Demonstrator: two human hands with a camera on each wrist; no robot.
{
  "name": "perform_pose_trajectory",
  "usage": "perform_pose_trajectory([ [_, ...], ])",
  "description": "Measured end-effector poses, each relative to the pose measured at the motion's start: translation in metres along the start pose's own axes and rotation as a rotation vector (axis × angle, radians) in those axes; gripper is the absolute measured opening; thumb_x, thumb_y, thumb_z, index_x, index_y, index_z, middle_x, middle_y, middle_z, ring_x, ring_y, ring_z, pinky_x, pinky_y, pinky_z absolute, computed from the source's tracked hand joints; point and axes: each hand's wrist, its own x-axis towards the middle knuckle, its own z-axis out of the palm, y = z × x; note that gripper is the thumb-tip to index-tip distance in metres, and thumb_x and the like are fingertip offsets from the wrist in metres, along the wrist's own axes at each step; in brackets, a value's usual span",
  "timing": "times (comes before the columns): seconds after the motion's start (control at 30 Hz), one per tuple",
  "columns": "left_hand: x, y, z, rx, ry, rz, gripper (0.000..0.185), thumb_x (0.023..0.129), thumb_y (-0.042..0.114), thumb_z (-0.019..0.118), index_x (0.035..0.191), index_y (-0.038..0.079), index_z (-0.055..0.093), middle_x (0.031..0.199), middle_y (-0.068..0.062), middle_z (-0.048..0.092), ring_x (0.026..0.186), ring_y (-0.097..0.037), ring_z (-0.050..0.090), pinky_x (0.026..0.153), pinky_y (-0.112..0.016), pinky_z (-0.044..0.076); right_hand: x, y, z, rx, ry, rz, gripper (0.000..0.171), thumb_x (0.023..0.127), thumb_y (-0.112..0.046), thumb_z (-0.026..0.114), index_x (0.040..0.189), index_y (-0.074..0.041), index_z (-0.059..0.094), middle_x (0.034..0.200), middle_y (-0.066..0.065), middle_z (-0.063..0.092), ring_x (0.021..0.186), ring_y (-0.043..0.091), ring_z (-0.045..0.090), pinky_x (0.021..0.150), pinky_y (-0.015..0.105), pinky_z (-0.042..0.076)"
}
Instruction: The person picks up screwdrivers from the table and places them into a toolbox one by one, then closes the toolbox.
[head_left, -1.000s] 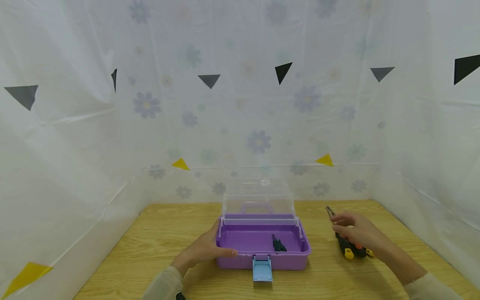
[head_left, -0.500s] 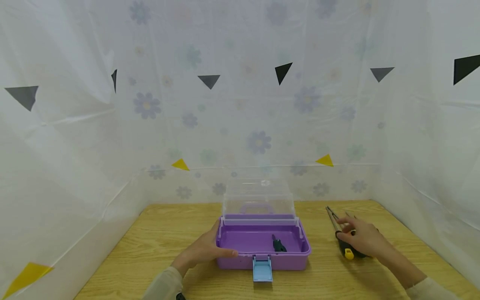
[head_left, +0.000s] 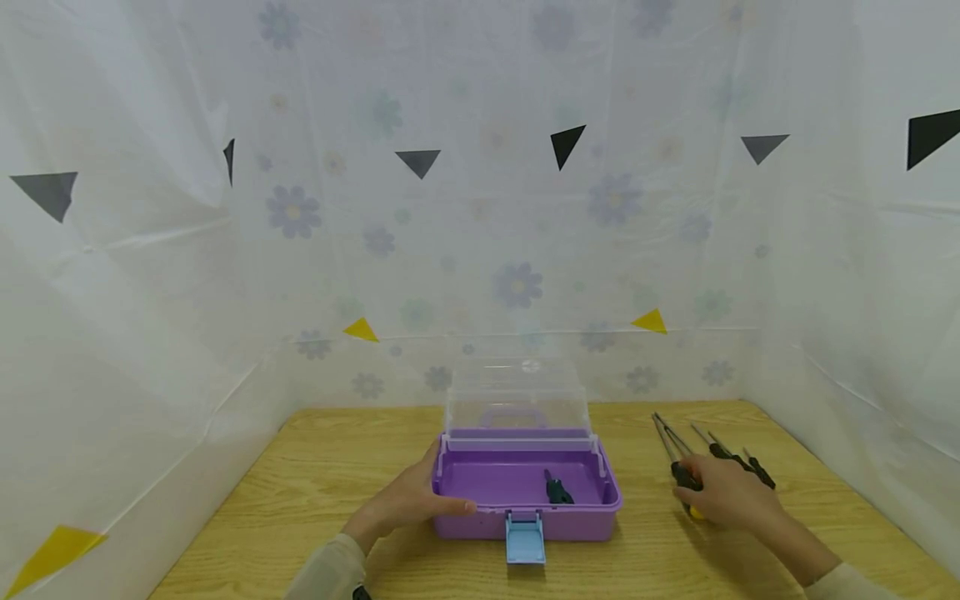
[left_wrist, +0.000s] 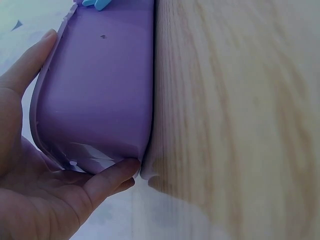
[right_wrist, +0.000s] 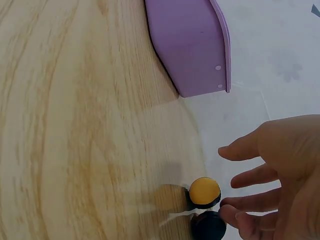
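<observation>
A purple toolbox (head_left: 487,523) stands with its clear lid (head_left: 517,392) raised and its light blue latch (head_left: 525,540) hanging down in front. My left hand (head_left: 408,500) holds its left end, thumb along the front rim and fingers on the end wall, as the left wrist view shows. Inside lies a small dark green-handled tool (head_left: 557,490) with a short shaft. To the right, my right hand (head_left: 731,492) is low over screwdrivers, thumb and fingers spread beside a black handle (head_left: 684,477). In the right wrist view its loosely bent fingers are right by a yellow handle end (right_wrist: 205,191).
Beyond my right hand lie more dark-handled screwdrivers (head_left: 722,451) and a shorter one (head_left: 761,471). The wooden table (head_left: 315,467) ends at a white flowered plastic curtain (head_left: 450,250) on three sides.
My right hand has come down and toward me over the screwdriver handles, uncovering the shafts and the tools behind it. My left hand and the toolbox stay put.
</observation>
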Motion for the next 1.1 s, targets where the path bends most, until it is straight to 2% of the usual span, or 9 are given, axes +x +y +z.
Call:
perform_pose_trajectory([
  [0.13,0.000,-0.001,0.000,-0.004,-0.003,-0.003,0.128,0.080,0.038,0.088,0.166,0.007,-0.002,0.151,-0.026,0.047,0.130,-0.040,0.053,0.112,-0.064,0.036,0.001,-0.002,0.004,-0.040,-0.033,0.064,0.061,0.094,-0.040,0.076,0.133,0.005,0.063,0.118,0.025,0.068,0.079,0.030,0.068,0.055,0.045,0.054],
  [0.33,0.000,-0.001,0.000,-0.006,0.003,-0.014,0.130,0.080,0.038,0.089,0.165,0.005,-0.003,0.151,-0.028,0.046,0.129,-0.039,0.054,0.112,-0.063,0.035,0.003,-0.009,0.013,-0.143,-0.009,0.079,0.052,0.093,-0.034,0.077,0.130,0.002,0.066,0.113,0.018,0.071,0.058,0.017,0.057,0.045,0.034,0.043],
  [0.43,0.000,-0.001,0.000,0.002,0.008,-0.020,0.131,0.079,0.039,0.089,0.165,0.004,-0.004,0.151,-0.028,0.046,0.129,-0.040,0.054,0.113,-0.064,0.033,0.002,-0.013,0.017,-0.205,0.023,0.053,0.027,0.093,-0.026,0.076,0.107,-0.004,0.072,0.090,0.010,0.068,0.052,0.017,0.051,0.043,0.032,0.038],
  [0.5,0.000,-0.001,0.000,0.005,0.009,-0.023,0.131,0.080,0.039,0.089,0.165,0.004,-0.004,0.151,-0.029,0.046,0.130,-0.040,0.054,0.113,-0.064,0.033,0.003,-0.015,0.019,-0.238,0.051,0.033,0.013,0.092,-0.020,0.074,0.090,-0.009,0.068,0.075,0.004,0.060,0.051,0.017,0.048,0.042,0.032,0.035],
  [0.57,0.000,-0.001,0.000,0.010,0.011,-0.022,0.131,0.080,0.040,0.089,0.165,0.004,-0.004,0.151,-0.029,0.046,0.130,-0.040,0.054,0.113,-0.064,0.033,0.003,-0.015,0.022,-0.267,0.078,0.009,0.020,0.091,-0.015,0.072,0.077,-0.014,0.058,0.065,0.001,0.049,0.051,0.017,0.046,0.043,0.032,0.033],
  [0.63,0.000,-0.001,0.000,0.015,0.012,-0.021,0.131,0.080,0.040,0.088,0.165,0.005,-0.004,0.151,-0.029,0.046,0.129,-0.040,0.054,0.113,-0.064,0.033,0.002,-0.015,0.025,-0.282,0.107,-0.007,0.024,0.090,-0.011,0.069,0.073,-0.014,0.054,0.062,0.002,0.045,0.050,0.017,0.045,0.043,0.031,0.032],
  [0.8,-0.001,0.000,0.000,0.025,0.015,-0.019,0.131,0.080,0.041,0.088,0.165,0.005,-0.004,0.150,-0.029,0.047,0.129,-0.040,0.054,0.113,-0.064,0.034,0.002,-0.015,0.026,-0.291,0.134,-0.025,0.026,0.091,-0.009,0.069,0.072,-0.013,0.052,0.062,0.003,0.044,0.050,0.018,0.043,0.043,0.030,0.032],
  [1.1,-0.002,0.001,0.000,0.020,0.014,-0.025,0.131,0.080,0.041,0.088,0.165,0.004,-0.004,0.153,-0.029,0.043,0.132,-0.042,0.051,0.113,-0.065,0.031,0.003,-0.012,0.025,-0.247,0.120,-0.016,0.021,0.090,-0.001,0.066,0.075,-0.012,0.056,0.067,0.002,0.048,0.051,0.018,0.042,0.045,0.030,0.029],
])
